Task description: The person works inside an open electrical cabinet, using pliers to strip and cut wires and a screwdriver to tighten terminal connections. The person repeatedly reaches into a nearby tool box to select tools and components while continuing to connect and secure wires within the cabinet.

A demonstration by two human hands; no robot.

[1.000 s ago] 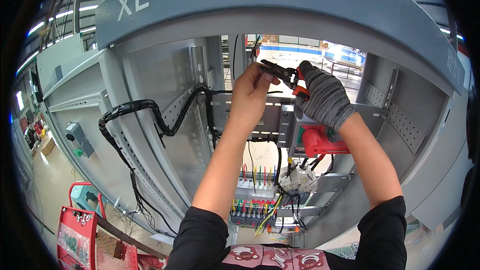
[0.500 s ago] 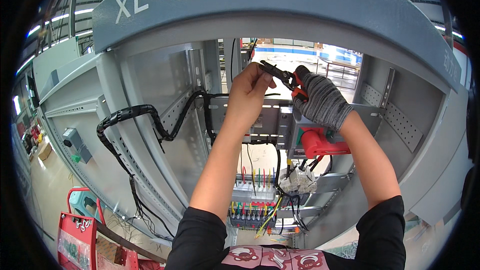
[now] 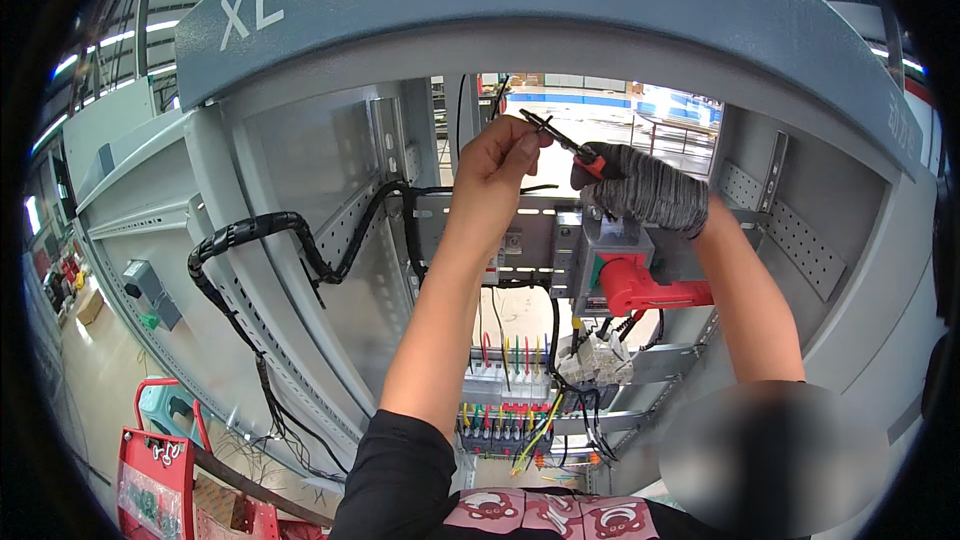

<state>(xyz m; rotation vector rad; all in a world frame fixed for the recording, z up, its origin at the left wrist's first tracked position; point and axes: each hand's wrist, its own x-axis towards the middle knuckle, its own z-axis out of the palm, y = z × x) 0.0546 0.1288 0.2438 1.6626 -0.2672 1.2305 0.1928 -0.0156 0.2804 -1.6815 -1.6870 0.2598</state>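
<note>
My bare left hand [image 3: 500,155] is raised inside an open grey electrical cabinet [image 3: 300,190] and pinches a thin black wire [image 3: 525,187] near the tip of a pair of red-handled pliers [image 3: 560,140]. My right hand [image 3: 640,190], in a grey knit glove, grips the pliers' handles, and the jaws point left toward my left fingers. Just below both hands sits a grey switch with a red handle [image 3: 645,290] on the mounting rail.
A thick black cable bundle [image 3: 250,235] runs along the cabinet's left wall. Coloured wires and terminal blocks [image 3: 510,390] fill the lower middle. A red cart [image 3: 160,480] stands at the lower left on the workshop floor.
Both hands have held their place at the top of the cabinet, shifting only slightly; the pliers remain at the wire in my left fingers.
</note>
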